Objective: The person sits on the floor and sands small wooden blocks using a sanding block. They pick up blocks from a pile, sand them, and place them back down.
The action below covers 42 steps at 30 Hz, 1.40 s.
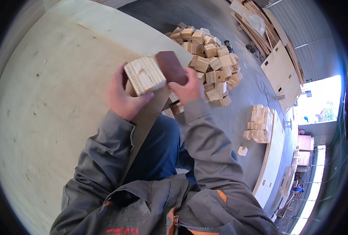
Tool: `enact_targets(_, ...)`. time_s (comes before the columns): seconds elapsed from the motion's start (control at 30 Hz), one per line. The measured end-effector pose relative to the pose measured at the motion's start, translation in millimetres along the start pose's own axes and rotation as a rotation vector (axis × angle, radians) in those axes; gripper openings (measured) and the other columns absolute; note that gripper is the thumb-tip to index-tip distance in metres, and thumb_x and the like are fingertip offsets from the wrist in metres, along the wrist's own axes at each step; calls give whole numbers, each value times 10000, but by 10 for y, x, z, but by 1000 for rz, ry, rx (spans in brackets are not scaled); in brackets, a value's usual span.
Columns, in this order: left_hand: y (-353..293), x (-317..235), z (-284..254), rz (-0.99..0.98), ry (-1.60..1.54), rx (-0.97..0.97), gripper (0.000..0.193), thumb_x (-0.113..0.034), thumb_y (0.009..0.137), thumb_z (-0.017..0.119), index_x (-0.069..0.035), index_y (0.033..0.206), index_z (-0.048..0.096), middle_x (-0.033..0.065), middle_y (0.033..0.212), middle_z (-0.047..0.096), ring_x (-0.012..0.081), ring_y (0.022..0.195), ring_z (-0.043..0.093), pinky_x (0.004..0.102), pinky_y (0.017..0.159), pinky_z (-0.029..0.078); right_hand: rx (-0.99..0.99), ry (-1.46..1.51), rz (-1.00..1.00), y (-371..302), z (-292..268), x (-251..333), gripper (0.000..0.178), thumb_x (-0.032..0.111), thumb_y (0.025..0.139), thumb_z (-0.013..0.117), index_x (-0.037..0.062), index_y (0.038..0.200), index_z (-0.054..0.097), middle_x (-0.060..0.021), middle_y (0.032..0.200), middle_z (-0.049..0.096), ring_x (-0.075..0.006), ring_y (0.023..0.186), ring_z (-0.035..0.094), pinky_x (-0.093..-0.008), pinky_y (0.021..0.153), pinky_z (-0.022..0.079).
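Observation:
My left hand (122,98) grips a pale wooden block (145,75) from its left side, with the thumb along the lower edge. The block has visible grain and is held up over the edge of the board. In my right hand (192,88) is a reddish-brown piece of sandpaper (170,67), slightly curved and pinched at its lower right end. The sandpaper sits right beside the block's right side; whether they touch I cannot tell.
A large pale plywood board (56,98) spreads out on my left. Beyond my right hand, a heap of wooden blocks (211,58) lies on the grey floor (248,82). Farther right stand a stack of blocks (260,123), one loose block (242,150) and leaning plywood sheets (281,72).

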<state>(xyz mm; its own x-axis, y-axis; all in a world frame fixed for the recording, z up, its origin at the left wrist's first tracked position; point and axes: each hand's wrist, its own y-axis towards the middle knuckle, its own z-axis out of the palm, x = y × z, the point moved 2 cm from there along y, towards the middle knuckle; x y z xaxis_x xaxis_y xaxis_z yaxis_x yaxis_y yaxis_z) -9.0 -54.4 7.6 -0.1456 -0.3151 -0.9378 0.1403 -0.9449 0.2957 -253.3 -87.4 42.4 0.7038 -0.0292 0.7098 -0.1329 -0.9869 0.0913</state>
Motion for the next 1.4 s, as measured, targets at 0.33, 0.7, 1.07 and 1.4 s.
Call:
enact_targets(0.33,-133,31,187,118,123,210,1205,-36,732,999,18,1704,290,230,1586,545,332,1521,539,468,1276,449,28,463,-164,-655,-703,569,711,188,882,880,-43,1497,609,-208,1309,742,-248,1118,761,-396,971,621)
enact_targets(0.7,-95,85,193,112,331,156,1160,-181,707,1020,18,1655,382,257,1482,605,423,1388,610,499,1167,523,-31,-325,-524,-765,-477,995,872,457,856,913,118,1592,592,-303,1617,528,-541,1457,534,-623,1208,445)
enact_targets(1.07,-97,-123,245,70,460,153,1044,-201,677,1015,14,1546,477,275,1412,607,464,1330,613,499,1119,548,-62,-374,-520,-116,-41,1010,660,341,912,830,131,1519,677,-205,1691,523,-449,1353,659,-544,1108,579)
enact_targets(1.4,-96,-38,227,195,488,112,979,-219,699,1010,27,1497,498,283,1353,626,479,1249,643,509,1061,576,-7,-363,-591,-830,-216,998,654,224,912,825,126,1542,679,-236,1658,563,-468,1267,667,-544,1090,562)
